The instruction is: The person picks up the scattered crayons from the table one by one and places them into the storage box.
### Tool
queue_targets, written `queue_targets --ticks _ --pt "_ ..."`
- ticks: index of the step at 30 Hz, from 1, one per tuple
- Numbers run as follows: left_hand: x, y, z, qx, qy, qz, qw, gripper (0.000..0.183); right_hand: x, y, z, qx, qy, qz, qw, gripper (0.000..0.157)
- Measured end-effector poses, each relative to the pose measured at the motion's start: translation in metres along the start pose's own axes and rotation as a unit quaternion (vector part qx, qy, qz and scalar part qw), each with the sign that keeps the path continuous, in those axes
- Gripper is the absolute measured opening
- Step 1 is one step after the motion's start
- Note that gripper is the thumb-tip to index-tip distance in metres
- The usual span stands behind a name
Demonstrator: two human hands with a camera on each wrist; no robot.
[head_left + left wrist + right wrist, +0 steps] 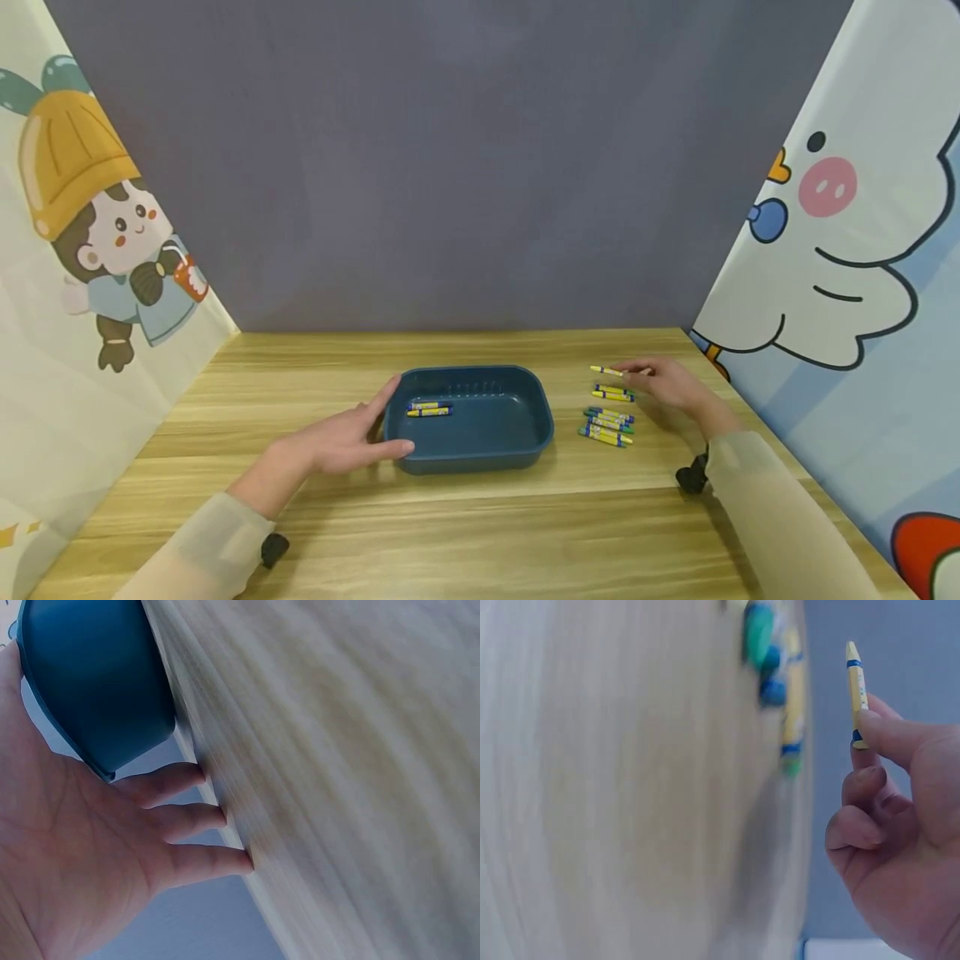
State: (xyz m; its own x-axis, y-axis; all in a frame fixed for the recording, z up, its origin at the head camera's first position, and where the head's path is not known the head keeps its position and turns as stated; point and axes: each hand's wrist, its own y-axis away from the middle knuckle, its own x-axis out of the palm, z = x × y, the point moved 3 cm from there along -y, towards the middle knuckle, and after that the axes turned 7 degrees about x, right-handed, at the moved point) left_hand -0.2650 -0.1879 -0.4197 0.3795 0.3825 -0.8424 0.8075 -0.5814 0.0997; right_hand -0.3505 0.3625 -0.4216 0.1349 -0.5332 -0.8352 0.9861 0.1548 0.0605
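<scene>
Pinching crayon (857, 686), right grip (663, 383) hovers outside tray's edge (547, 410).

From above, the head view faces forward and down over the desk (465, 533); close in and tipped sideways, the left wrist view shares the tray (468, 462) with it, the right the crayons (606, 436).

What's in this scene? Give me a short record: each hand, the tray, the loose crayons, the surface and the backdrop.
left hand: spread at the tray's left end, thumb at the rim
right hand: pinches a yellow crayon with blue bands, raised off the table
tray: dark blue, on the table
in tray: two crayons, side by side, left part
loose crayons: several, right of the tray, grouped
table: wood-grain
backdrop: plain grey, cartoon panels either side
</scene>
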Motion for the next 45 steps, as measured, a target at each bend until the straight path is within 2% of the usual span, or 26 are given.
queue_targets --ticks 6,12,17,24,29,35,45 --pt "-0.001 0.0 -0.001 0.0 -0.005 -0.001 1.0 0.114 -0.003 0.009 0.043 -0.03 -0.018 -0.012 0.999 0.038" --pt "0.0 -0.001 0.0 0.001 -0.004 0.0 1.0 0.114 0.0 0.019 0.09 -0.046 -0.072 0.01 0.996 0.038" --pt "0.0 -0.002 0.0 0.001 -0.005 0.0 1.0 0.114 0.01 0.022 0.124 -0.071 -0.096 0.023 0.993 0.034" --pt "-0.001 -0.002 -0.001 0.001 -0.006 0.001 1.0 0.114 0.037 0.023 0.166 -0.117 -0.112 0.05 0.986 0.031" --pt "0.0 -0.001 0.0 0.002 -0.008 -0.001 1.0 0.114 0.061 0.019 0.192 -0.125 -0.123 0.079 0.981 0.03" --pt "0.0 -0.001 0.001 0.007 -0.006 -0.007 0.9999 0.114 0.094 0.011 0.218 -0.147 -0.1 0.087 0.98 0.029" --pt "-0.001 0.0 0.001 0.005 0.006 -0.002 1.0 0.114 0.138 0.001 0.251 -0.131 -0.084 0.096 0.983 0.027"
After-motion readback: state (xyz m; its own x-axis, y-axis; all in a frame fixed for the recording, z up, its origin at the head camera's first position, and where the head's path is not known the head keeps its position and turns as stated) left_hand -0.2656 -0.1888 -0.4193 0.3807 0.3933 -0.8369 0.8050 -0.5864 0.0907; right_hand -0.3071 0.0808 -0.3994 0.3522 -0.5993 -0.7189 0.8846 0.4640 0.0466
